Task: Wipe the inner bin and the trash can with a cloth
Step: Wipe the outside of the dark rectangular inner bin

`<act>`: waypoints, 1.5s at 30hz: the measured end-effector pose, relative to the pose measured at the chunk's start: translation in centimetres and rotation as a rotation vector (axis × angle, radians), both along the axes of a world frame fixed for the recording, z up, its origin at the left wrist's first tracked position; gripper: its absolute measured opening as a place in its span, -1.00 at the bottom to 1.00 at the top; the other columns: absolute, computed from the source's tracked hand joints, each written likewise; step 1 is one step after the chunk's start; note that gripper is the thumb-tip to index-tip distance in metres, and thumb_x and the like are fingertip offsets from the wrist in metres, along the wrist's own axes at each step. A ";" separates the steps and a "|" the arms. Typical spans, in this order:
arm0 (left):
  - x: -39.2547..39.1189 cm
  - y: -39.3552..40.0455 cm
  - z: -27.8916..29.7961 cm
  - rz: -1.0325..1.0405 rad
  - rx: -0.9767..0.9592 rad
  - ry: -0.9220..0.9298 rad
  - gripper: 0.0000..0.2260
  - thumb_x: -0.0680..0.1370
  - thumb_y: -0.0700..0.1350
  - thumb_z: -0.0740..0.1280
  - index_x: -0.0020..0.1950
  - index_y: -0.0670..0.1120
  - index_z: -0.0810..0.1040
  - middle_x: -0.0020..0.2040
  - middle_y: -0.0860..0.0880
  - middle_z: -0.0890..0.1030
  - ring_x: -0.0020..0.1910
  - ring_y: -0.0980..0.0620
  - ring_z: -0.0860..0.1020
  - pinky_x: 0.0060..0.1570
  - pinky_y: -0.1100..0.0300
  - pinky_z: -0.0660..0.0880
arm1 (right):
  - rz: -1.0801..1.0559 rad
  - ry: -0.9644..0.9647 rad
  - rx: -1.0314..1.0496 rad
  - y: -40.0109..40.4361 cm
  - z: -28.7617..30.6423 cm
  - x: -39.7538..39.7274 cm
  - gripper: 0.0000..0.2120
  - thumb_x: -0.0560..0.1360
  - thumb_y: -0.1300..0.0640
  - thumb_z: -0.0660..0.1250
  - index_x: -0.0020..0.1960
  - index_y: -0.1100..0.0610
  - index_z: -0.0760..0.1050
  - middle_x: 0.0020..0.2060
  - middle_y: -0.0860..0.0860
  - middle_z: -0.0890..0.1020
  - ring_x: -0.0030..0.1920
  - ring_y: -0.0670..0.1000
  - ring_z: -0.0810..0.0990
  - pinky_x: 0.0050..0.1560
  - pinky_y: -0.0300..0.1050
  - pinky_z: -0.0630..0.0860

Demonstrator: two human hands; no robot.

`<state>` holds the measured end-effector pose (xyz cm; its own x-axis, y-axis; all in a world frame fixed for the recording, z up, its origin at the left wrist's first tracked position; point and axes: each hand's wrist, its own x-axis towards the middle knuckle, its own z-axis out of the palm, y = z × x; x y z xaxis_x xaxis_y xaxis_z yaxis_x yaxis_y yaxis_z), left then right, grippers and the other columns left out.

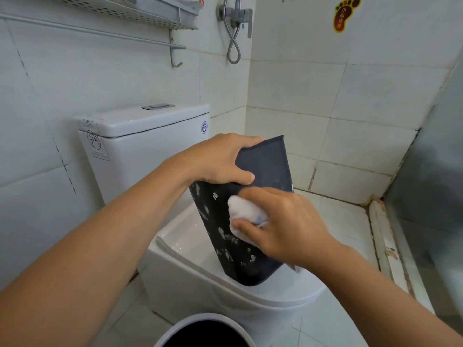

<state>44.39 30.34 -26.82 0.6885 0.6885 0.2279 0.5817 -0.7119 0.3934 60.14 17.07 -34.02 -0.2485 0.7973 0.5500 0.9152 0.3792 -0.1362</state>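
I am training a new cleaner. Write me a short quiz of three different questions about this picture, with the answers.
1. True or false: the inner bin lies flat on the floor.
2. Which hand holds the cloth? A) left B) right C) neither
3. Fill in: the bin's lower end rests on the ____.

Key
1. False: the left hand grips its upper end and it stands tilted on the toilet lid.
2. B: the right hand presses the cloth against the bin's spotted side.
3. Toilet lid.
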 end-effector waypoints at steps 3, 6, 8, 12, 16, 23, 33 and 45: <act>-0.6 0.4 0.0 0.017 -0.035 -0.024 -0.26 0.48 0.01 0.51 0.61 0.20 0.29 0.32 0.26 0.59 0.21 0.22 0.59 0.30 0.10 0.52 | -0.020 -0.106 -0.185 -1.3 -0.5 1.0 -0.64 0.53 -0.38 0.25 0.19 -0.20 0.48 -0.08 -0.19 0.65 -0.10 -0.05 0.58 -0.14 -0.16 0.50; -0.7 0.4 0.0 0.019 -0.038 -0.015 -0.25 0.47 0.02 0.50 0.62 0.19 0.29 0.32 0.26 0.59 0.21 0.21 0.59 0.30 0.08 0.53 | -0.028 -0.056 -0.132 -1.0 -0.5 0.9 -0.63 0.52 -0.39 0.22 0.17 -0.19 0.49 -0.12 -0.18 0.63 -0.14 -0.04 0.55 -0.22 -0.22 0.40; -0.4 0.3 -0.1 0.008 -0.016 -0.012 -0.26 0.47 0.05 0.51 0.61 0.19 0.30 0.39 0.25 0.55 0.31 0.22 0.54 0.36 0.09 0.49 | -0.022 0.016 0.003 0.1 -0.4 0.3 -0.61 0.52 -0.37 0.22 0.22 -0.18 0.50 -0.12 -0.15 0.64 -0.16 -0.01 0.59 -0.23 -0.08 0.50; 0.0 0.0 0.1 -0.002 0.001 -0.002 -0.27 0.47 0.07 0.51 0.60 0.20 0.31 0.44 0.26 0.50 0.38 0.22 0.49 0.40 0.09 0.45 | -0.014 0.067 0.100 0.8 -0.8 -0.2 -0.60 0.54 -0.32 0.28 0.26 -0.13 0.52 -0.14 -0.13 0.63 -0.21 0.02 0.60 -0.29 0.00 0.55; -1.2 0.1 0.1 0.025 -0.062 -0.055 -0.30 0.49 -0.04 0.51 0.59 0.19 0.33 0.27 0.26 0.63 0.19 0.25 0.60 0.31 0.12 0.52 | -0.014 -0.049 -0.140 -1.0 -1.9 1.1 -0.65 0.52 -0.36 0.26 0.16 -0.18 0.49 -0.10 -0.17 0.64 -0.13 -0.02 0.60 -0.17 -0.08 0.53; -0.7 -0.2 0.2 0.020 -0.044 -0.020 -0.28 0.50 0.01 0.51 0.61 0.19 0.30 0.37 0.28 0.55 0.26 0.27 0.55 0.34 0.16 0.48 | -0.026 0.037 0.041 0.3 -1.5 0.4 -0.62 0.53 -0.37 0.23 0.20 -0.18 0.51 -0.12 -0.15 0.64 -0.17 -0.01 0.61 -0.23 -0.03 0.55; -1.7 0.0 0.1 0.001 -0.098 -0.085 -0.32 0.50 -0.06 0.51 0.57 0.22 0.35 0.25 0.39 0.59 0.19 0.37 0.57 0.33 0.22 0.49 | -0.007 0.020 -0.196 -0.5 -2.7 2.1 -0.65 0.51 -0.37 0.27 0.16 -0.18 0.46 -0.10 -0.19 0.64 -0.10 -0.06 0.57 -0.12 -0.08 0.51; -1.3 -0.7 0.2 -0.010 -0.093 -0.083 -0.34 0.50 -0.08 0.52 0.53 0.28 0.38 0.14 0.48 0.59 0.10 0.37 0.61 0.25 0.27 0.53 | -0.418 0.439 0.019 3.2 -2.7 3.9 -0.64 0.60 -0.27 0.28 0.26 -0.07 0.42 0.00 -0.08 0.61 0.00 0.11 0.61 -0.12 -0.03 0.41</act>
<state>43.07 29.63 -26.61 0.6772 0.7022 0.2196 0.5373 -0.6759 0.5044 64.03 20.26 -36.75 0.3364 0.7678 0.5452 0.8472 0.0060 -0.5313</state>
